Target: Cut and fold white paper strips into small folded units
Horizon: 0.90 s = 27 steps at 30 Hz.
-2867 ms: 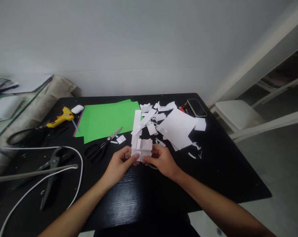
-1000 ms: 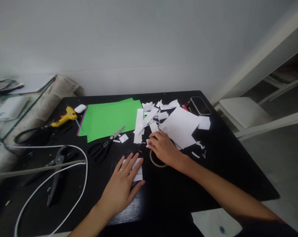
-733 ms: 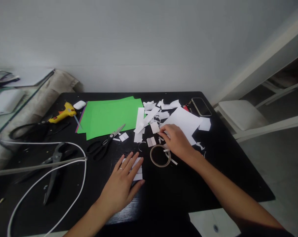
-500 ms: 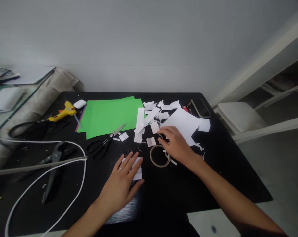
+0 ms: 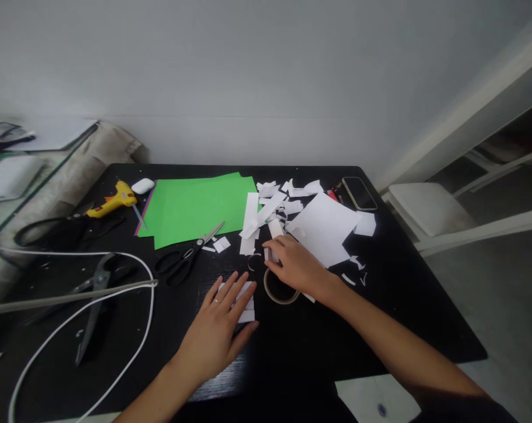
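Note:
My left hand [image 5: 217,326] lies flat with its fingers spread, pressing on a folded white paper [image 5: 247,316] that is partly covered by the fingers. To the right, my right hand [image 5: 295,264] has its thumb and fingertips curled round a small folded piece of paper [image 5: 272,255] on the table, most of it hidden. Just beneath that hand is a roll of tape [image 5: 268,288] lying on its side, overlapped by the palm. Scissors [image 5: 189,254] with black handles rest beyond my left hand, beside a little white paper square [image 5: 222,244].
Green sheets [image 5: 199,205] lie at the back, next to white paper strips and scraps [image 5: 266,214] and a larger white sheet [image 5: 323,226]. A phone [image 5: 359,193] is at the back right. On the left are a yellow glue gun [image 5: 116,200], pliers [image 5: 96,299] and a looped white cable [image 5: 149,311].
My right hand has moved left and slightly down, onto the small folded paper. The tape roll has shifted slightly left and nearer. My left hand stays in place.

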{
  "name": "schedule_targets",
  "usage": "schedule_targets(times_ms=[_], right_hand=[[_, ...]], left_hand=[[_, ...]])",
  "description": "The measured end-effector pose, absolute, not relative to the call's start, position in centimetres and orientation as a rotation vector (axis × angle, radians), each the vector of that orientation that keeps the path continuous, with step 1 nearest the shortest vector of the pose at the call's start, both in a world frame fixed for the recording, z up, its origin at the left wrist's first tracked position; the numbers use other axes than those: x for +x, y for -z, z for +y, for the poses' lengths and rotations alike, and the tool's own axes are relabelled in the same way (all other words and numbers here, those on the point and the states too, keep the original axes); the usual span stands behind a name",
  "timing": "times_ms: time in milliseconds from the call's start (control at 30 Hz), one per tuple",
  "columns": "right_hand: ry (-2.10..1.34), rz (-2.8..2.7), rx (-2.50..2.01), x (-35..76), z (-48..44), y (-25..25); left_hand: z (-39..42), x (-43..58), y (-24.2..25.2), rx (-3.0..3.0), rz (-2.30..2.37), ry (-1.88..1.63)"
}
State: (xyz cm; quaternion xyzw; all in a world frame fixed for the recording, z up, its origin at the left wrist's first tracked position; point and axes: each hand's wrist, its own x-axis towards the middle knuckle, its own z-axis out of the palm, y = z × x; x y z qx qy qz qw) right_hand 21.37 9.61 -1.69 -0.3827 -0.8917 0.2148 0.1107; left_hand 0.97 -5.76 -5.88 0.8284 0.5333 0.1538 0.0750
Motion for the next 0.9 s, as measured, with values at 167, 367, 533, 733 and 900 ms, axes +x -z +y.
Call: schedule_targets(times_ms=[167,367,533,733,900], right_hand=[[-0.689,-2.518,-1.130,21.6,9.7,1.2],[-0.826,-2.460,-1.135,22.4,10.0,0.9],[-0.854,-2.492,-1.134,22.8,10.3,1.4],[-0.866,-2.475,-1.175,22.3,10.6,1.6],[-0.975,-2.460,-1.249,21.9,11.3,1.4]], left_hand=[[-5.8,1.0,5.9,2.500,1.604,-0.445],[-5.7,1.0,5.8,2.489,1.598,-0.457],[-5.7,1.0,5.9,2.480,1.597,-0.472],[-5.8,1.0,5.9,2.484,1.602,-0.453],[-5.8,1.0,5.9,2.482,1.598,-0.447]])
